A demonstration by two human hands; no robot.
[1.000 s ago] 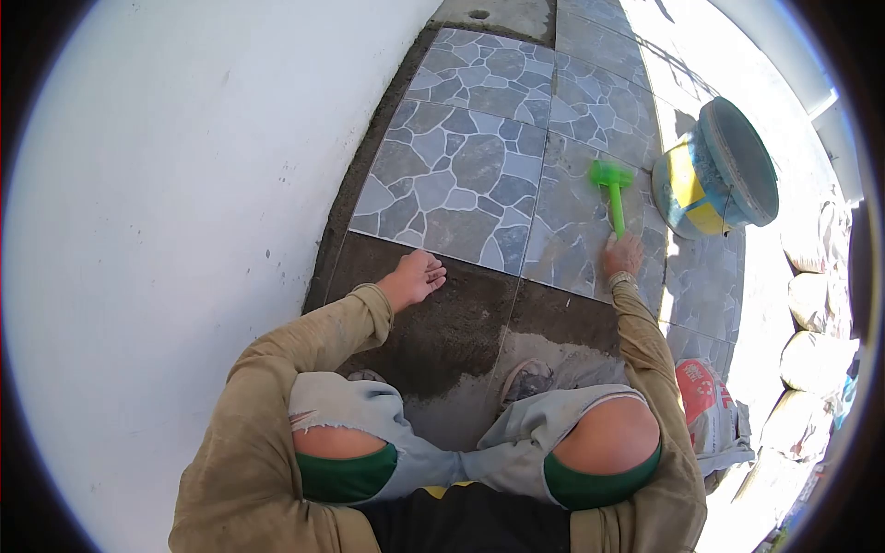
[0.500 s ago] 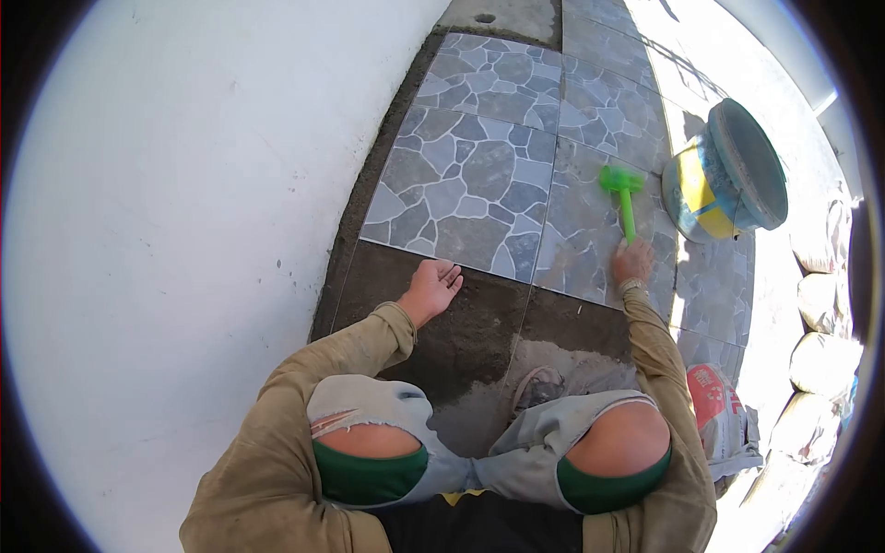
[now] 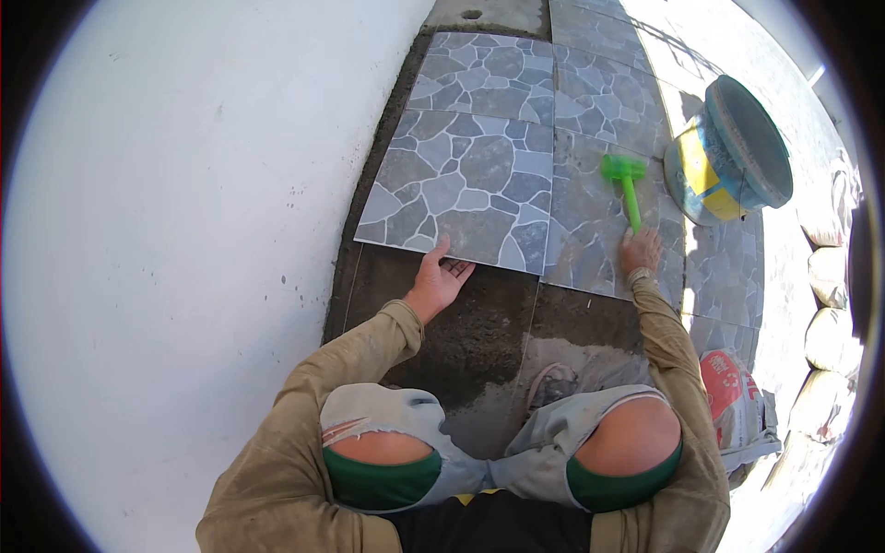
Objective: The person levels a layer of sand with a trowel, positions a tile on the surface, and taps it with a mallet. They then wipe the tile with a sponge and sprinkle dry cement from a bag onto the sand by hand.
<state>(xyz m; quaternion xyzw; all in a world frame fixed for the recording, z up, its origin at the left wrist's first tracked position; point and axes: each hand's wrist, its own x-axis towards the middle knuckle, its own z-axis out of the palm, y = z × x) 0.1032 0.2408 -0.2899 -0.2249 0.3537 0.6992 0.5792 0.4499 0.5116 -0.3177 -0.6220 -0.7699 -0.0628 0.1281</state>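
A stone-patterned tile lies in front of me beside the white wall, its near edge lifted a little above the dark mortar. My left hand grips that near edge, thumb on top and fingers underneath. At the right, my right hand is closed round the handle end of a green mallet, whose head rests over the laid tiles. The fingertips under the tile are partly hidden.
A blue bucket with a yellow patch stands on the tiles at the right. Nearer me is a red and white sack, with several pale sacks along the far right. The white wall borders the left side.
My left hand has gone from a loose curl beside the tile to a hold on its near edge, which has come up slightly. The right hand keeps the mallet.
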